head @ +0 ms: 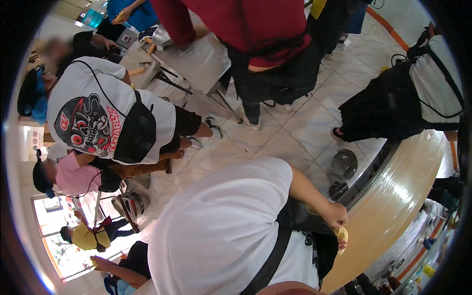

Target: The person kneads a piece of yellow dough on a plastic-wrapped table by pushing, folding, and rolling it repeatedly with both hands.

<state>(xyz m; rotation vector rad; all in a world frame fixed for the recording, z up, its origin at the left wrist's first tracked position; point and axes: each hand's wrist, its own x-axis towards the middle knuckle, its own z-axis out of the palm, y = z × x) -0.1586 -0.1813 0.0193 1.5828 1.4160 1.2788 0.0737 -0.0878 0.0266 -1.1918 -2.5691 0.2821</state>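
My left hand (335, 214), at the end of a bare arm from a white sleeve, is curled against a soft yellow piece that looks like dough (340, 233). Only some fingers of my right hand (342, 245) show, pressed to the lower side of the same piece; the rest of that hand is hidden behind dark cloth at my front. The dough is held up at the near edge of a curved-looking tan table (391, 206) covered with shiny plastic film. A black strap (271, 254) crosses my white shirt.
A metal bowl (344, 164) sits beyond the table's left end. Behind stands a metal-topped table (195, 62) with a steel bowl (161, 35) and wooden pieces. Several people stand around, one in a red top (254, 25), another in a printed white shirt (88, 121). Tiled floor (273, 143) lies between.
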